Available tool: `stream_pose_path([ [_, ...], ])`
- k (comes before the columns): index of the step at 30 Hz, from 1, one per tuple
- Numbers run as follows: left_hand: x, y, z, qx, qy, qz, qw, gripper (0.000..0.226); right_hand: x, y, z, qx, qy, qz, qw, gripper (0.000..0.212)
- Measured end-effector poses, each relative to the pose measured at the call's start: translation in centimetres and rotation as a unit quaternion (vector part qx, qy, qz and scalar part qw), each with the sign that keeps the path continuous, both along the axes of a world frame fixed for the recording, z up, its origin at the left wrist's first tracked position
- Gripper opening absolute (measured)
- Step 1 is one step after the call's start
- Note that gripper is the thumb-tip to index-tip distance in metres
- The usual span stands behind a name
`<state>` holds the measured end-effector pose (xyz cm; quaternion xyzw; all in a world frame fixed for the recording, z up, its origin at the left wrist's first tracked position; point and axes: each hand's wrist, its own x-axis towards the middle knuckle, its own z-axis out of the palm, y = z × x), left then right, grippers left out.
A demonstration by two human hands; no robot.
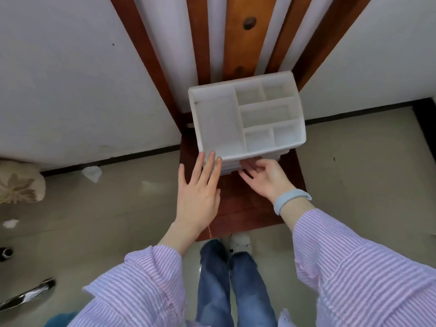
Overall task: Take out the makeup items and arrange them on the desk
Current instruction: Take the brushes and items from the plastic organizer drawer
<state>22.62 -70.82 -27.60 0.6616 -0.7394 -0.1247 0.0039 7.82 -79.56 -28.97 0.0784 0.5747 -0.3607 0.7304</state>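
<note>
A white plastic makeup organizer (217, 123) with several open-top compartments stands on the seat of a dark red wooden chair (240, 204). All its top compartments look bare; no makeup item shows. My left hand (200, 190) lies flat, its straight fingertips touching the organizer's front left corner. At the organizer's lower front, my right hand (264, 175) has its fingers curled at the edge of a drawer, the fingertips hidden under the rim. A light blue band sits on that wrist.
The chair's slatted back (245, 34) rises against a white wall. Beige tiled floor surrounds the chair, with crumpled white paper (92, 173) at the left, a cushion (18, 182) at the far left and a chrome bar (28, 296) at the lower left.
</note>
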Motion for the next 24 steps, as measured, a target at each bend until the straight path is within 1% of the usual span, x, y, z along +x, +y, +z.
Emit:
stream_pose_path([
  [2, 0.2, -0.1, -0.2, -0.012, 0.004, -0.004, 1.0, 0.067, -0.3, 0.5, -0.3, -0.01, -0.007, 0.0, 1.0, 0.029],
  [5, 0.1, -0.2, -0.1, -0.005, 0.015, 0.01, 1.0, 0.053, -0.6, 1.9, -0.5, -0.016, -0.011, 0.001, 1.0, 0.031],
  [8, 0.0, -0.2, 0.0, 0.009, 0.039, 0.021, 0.999, 0.056, -0.9, 3.9, -0.6, -0.014, -0.01, 0.005, 1.0, 0.032],
  [11, -0.2, 0.0, 0.0, -0.003, 0.054, 0.043, 0.998, 0.055, -1.7, 5.9, -0.7, -0.003, -0.01, 0.013, 1.0, 0.03],
  [13, -0.3, 0.6, -0.2, -0.027, 0.07, 0.051, 0.996, 0.053, -2.2, 7.0, -0.7, 0.005, -0.004, 0.021, 1.0, 0.03],
  [17, -1.1, 3.3, -1.4, -0.112, 0.056, -0.031, 0.992, 0.035, -2.9, 8.6, -0.7, 0.02, 0.006, 0.043, 0.999, 0.03],
  [19, -1.8, 3.8, -1.9, -0.129, 0.058, -0.027, 0.99, 0.027, -3.4, 9.2, -0.7, 0.027, 0.009, 0.05, 0.998, 0.029],
  [21, -2.4, 4.0, -2.3, -0.145, 0.071, -0.012, 0.987, 0.014, -4.0, 9.8, -0.6, 0.03, 0.01, 0.056, 0.998, 0.028],
  [24, -3.0, 4.0, -2.5, -0.16, 0.068, -0.002, 0.985, 0.012, -5.2, 10.3, -0.2, 0.016, 0.015, 0.095, 0.995, 0.03],
])
